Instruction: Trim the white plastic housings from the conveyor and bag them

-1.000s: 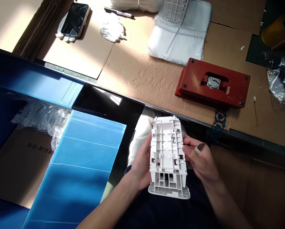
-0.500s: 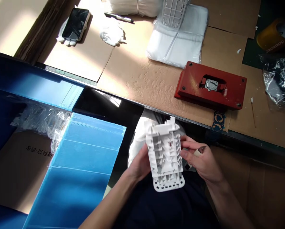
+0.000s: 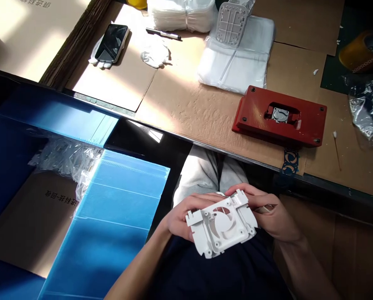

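Over the lap [image 3: 211, 275], hands [image 3: 179, 219] [image 3: 269, 215] grip white plastic housing [image 3: 220, 225].

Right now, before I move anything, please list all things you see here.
White plastic housing: 1, white, in both hands.
Bagged packs: 2, white, on cardboard.
Plastic frame: 1, white, on one pack.
Cotton gloves: 2, white, on cardboard.
Phone: 1, black, on one glove.
Pen: 1, black, on cardboard.
Fixture block: 1, red, on cardboard.
Cotton swab: 1, white, on cardboard.
Tape roll: 1, amber, top right.
Plastic bag: 1, clear, right edge.
Corrugated sheets: several, blue, left.
Left hand, right hand: 2, under housing.
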{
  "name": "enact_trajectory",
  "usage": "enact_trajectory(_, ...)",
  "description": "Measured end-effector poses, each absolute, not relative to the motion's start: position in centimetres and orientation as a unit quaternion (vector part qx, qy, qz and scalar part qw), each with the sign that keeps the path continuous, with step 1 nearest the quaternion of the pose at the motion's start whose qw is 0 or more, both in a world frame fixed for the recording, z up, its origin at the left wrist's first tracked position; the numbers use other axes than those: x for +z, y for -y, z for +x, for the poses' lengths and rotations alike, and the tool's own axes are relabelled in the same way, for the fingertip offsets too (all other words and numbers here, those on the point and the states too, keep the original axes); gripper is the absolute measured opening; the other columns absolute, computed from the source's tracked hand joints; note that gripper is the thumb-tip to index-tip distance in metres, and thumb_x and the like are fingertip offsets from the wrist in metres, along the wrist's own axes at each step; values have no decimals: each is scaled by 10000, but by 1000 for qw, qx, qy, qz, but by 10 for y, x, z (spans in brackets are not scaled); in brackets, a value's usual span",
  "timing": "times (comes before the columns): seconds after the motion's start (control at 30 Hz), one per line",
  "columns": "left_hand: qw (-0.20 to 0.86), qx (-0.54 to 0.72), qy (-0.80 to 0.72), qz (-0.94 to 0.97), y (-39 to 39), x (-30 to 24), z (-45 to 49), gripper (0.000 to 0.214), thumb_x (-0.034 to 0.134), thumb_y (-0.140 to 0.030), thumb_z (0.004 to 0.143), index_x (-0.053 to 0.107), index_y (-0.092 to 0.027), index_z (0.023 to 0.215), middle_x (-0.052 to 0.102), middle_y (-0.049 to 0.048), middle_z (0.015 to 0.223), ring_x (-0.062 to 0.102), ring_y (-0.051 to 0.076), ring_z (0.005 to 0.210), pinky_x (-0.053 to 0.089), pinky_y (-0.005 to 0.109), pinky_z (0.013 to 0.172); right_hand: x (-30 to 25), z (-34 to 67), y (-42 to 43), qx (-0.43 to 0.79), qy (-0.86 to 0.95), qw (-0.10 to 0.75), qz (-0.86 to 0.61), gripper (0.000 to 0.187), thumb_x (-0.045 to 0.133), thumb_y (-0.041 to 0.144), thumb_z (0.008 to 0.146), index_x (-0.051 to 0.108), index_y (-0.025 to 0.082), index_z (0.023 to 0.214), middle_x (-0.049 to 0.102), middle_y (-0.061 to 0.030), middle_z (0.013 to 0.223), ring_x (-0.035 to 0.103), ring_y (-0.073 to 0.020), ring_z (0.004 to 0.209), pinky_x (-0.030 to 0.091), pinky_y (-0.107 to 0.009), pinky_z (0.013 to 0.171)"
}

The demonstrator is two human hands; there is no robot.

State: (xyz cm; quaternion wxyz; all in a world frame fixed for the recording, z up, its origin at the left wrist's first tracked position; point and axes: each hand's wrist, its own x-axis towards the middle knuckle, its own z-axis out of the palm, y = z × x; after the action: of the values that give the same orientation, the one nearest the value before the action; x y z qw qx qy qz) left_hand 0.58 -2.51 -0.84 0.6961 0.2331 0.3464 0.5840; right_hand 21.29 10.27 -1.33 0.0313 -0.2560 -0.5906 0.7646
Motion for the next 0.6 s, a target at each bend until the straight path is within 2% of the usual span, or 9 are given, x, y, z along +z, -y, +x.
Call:
enact_trajectory(0.1, 669, 558, -378, 312, 26, -7, 3, 215, 638, -327, 709, 780, -180, 775, 767, 156, 964, 625, 447, 1154, 358, 585, 1048, -12, 213, -102, 765, 596, 39, -243, 174, 739, 279, 881, 816, 293, 1036, 622, -84, 1236, 635, -219, 987, 540, -350, 884)
enact_trajectory(0.17, 671, 551, -396, 299, 28, -8, 3, 202, 618, -266, 747, 781, -151, 777, 758, 172, 1096, 598, 448, 1216, 353, 578, 1053, -11, 213, -102, 761, 602, 38, -238, 185, 738, 263, 883, 814, 298, 1049, 622, -83, 1241, 636, -209, 964, 527, -362, 913)
enact_trajectory(0.23, 674, 546, -407, 286, 29, -10, 4, 184, 635, -223, 757, 789, -127, 783, 750, 178, 1138, 581, 440, 1250, 350, 558, 1063, -11, 212, -102, 758, 607, 38, -236, 198, 735, 257, 887, 810, 304, 1064, 622, -83, 1249, 632, -211, 968, 520, -373, 929)
enact_trajectory(0.33, 675, 561, -380, 292, 32, -12, 7, 195, 674, -226, 757, 811, -143, 869, 751, 163, 1152, 584, 413, 1261, 326, 536, 1097, -11, 211, -102, 753, 616, 39, -226, 230, 722, 241, 898, 799, 324, 1097, 620, -73, 1267, 622, -200, 963, 510, -370, 931)
enact_trajectory(0.47, 633, 636, -346, 274, 35, -5, 11, 308, 714, -338, 764, 810, -226, 1034, 757, 143, 1148, 620, 393, 1224, 313, 543, 1125, -9, 208, -102, 742, 636, 46, -207, 236, 706, 226, 911, 795, 329, 1103, 625, -65, 1269, 588, -166, 913, 506, -328, 875)
enact_trajectory(0.53, 630, 641, -361, 248, 39, -1, 13, 294, 746, -364, 751, 819, -238, 1006, 755, 155, 1145, 639, 404, 1188, 334, 566, 1113, -8, 206, -102, 741, 641, 45, -198, 211, 699, 240, 917, 801, 317, 1085, 624, -68, 1265, 579, -160, 899, 506, -322, 866)
enact_trajectory(0.6, 652, 637, -378, 164, 44, -2, 14, 285, 830, -330, 657, 826, -187, 903, 753, 179, 1120, 630, 438, 1186, 349, 585, 1093, -9, 206, -104, 737, 644, 36, -202, 193, 702, 288, 916, 799, 300, 1083, 608, -73, 1285, 590, -168, 924, 513, -316, 860)
